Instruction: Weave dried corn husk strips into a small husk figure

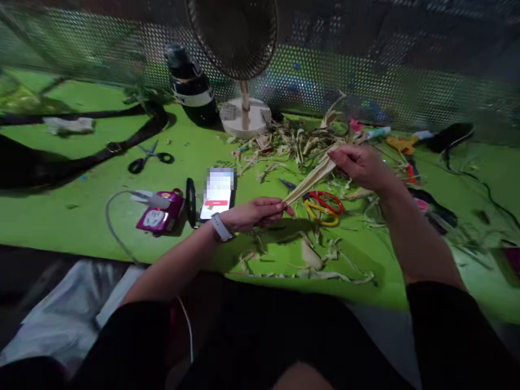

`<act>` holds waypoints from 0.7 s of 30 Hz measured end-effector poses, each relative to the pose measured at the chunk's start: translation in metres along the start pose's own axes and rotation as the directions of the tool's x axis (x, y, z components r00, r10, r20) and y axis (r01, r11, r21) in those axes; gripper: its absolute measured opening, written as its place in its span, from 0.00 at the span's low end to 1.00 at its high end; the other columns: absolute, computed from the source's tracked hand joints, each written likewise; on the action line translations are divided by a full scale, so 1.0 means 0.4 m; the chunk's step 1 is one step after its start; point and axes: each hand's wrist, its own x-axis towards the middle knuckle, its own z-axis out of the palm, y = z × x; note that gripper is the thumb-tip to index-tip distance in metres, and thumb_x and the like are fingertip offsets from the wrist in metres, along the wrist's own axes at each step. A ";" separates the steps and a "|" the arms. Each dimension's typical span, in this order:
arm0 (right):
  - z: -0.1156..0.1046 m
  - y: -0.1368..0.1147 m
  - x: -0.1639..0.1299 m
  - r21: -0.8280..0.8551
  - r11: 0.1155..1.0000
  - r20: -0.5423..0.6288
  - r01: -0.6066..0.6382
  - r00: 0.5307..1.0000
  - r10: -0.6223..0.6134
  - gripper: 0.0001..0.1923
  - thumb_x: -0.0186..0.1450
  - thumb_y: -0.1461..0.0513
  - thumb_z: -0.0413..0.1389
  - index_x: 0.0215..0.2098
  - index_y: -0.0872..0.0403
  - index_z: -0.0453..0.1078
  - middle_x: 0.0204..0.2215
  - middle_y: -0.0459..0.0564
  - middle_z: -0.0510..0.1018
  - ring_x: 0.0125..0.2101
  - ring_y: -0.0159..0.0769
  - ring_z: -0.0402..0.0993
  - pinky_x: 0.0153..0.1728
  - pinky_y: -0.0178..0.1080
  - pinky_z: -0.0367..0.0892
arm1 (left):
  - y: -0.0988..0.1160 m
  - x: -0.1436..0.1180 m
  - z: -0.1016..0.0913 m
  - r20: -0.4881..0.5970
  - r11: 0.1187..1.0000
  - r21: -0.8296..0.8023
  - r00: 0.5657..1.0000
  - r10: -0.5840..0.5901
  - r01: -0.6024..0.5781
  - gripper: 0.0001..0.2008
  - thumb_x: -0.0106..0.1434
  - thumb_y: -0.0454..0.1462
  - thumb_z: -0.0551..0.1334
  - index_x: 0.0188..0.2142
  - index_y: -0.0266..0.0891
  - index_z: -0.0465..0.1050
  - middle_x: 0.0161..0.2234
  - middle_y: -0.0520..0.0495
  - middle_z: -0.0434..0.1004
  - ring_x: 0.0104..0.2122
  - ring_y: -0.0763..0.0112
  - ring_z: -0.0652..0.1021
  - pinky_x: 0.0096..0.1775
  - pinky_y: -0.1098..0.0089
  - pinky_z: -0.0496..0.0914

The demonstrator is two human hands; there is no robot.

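Observation:
A long strip of pale dried corn husk (309, 180) is stretched on a slant between my two hands, above the green table. Its lower end is pinched in the fingers of my left hand (262, 211), which has a light watch band at the wrist. At the upper right, my right hand (359, 165) grips the other end, fingers closed. Just below the husk lie scissors with red and yellow handles (323, 208), their blades partly behind it. Loose husk scraps (311, 254) are scattered on the table under my hands.
A heap of dried husks (300, 146) lies before a fan (246, 116) and a dark bottle (195, 92). To the left are a phone (219, 189), a purple power socket (162, 212) with a cable, black scissors (150, 157) and a dark strap (134, 135). An orange glue gun (402, 145) sits right.

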 end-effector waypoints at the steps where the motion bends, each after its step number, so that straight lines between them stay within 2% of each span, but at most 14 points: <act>1: 0.000 0.004 0.001 -0.001 1.000 -0.003 -0.005 1.000 0.005 0.24 0.66 0.47 0.47 0.19 0.53 0.58 0.14 0.41 0.57 0.17 0.27 0.52 0.20 0.34 0.50 | -0.001 -0.003 0.002 -0.014 0.999 0.027 1.000 0.021 -0.021 0.17 0.66 0.43 0.55 0.45 0.33 0.73 0.23 0.56 0.51 0.21 0.81 0.53 0.23 0.74 0.47; 5: 0.001 0.015 0.008 0.020 1.000 -0.005 -0.019 1.000 0.019 0.25 0.66 0.47 0.47 0.18 0.53 0.57 0.14 0.40 0.56 0.16 0.26 0.50 0.19 0.34 0.49 | -0.005 -0.009 0.007 -0.063 0.995 0.059 0.994 0.087 -0.084 0.18 0.66 0.43 0.54 0.48 0.34 0.72 0.24 0.55 0.50 0.22 0.80 0.53 0.23 0.74 0.49; 9: 0.005 0.021 0.018 0.064 0.997 0.008 -0.048 0.999 0.048 0.25 0.66 0.46 0.47 0.19 0.53 0.59 0.14 0.40 0.58 0.17 0.26 0.51 0.19 0.34 0.50 | -0.013 -0.003 0.009 -0.102 0.993 -0.043 0.989 0.107 -0.112 0.19 0.67 0.44 0.51 0.48 0.33 0.71 0.23 0.56 0.49 0.20 0.80 0.51 0.22 0.74 0.47; 13: 0.008 0.031 0.025 0.084 0.994 0.016 -0.075 0.997 0.074 0.24 0.65 0.46 0.48 0.19 0.53 0.59 0.14 0.40 0.59 0.16 0.26 0.52 0.19 0.34 0.50 | -0.024 0.003 0.011 -0.147 0.985 -0.102 0.982 0.122 -0.137 0.14 0.66 0.42 0.54 0.42 0.34 0.70 0.21 0.57 0.51 0.19 0.81 0.51 0.22 0.75 0.47; 16: 0.010 0.040 0.028 0.106 0.990 0.022 -0.090 0.996 0.088 0.24 0.65 0.46 0.48 0.19 0.52 0.58 0.14 0.40 0.59 0.16 0.26 0.52 0.19 0.34 0.50 | -0.025 0.001 0.011 -0.173 0.984 -0.030 0.971 0.166 -0.174 0.12 0.65 0.43 0.56 0.36 0.36 0.69 0.21 0.56 0.56 0.20 0.80 0.56 0.23 0.76 0.51; 21: 0.014 0.046 0.036 0.103 0.991 0.043 -0.085 0.996 0.081 0.24 0.65 0.45 0.48 0.19 0.52 0.59 0.15 0.41 0.59 0.17 0.26 0.53 0.20 0.34 0.50 | -0.005 -0.018 0.008 -0.106 0.957 0.227 0.972 0.208 -0.180 0.15 0.64 0.44 0.57 0.28 0.36 0.71 0.25 0.50 0.64 0.29 0.75 0.68 0.34 0.74 0.62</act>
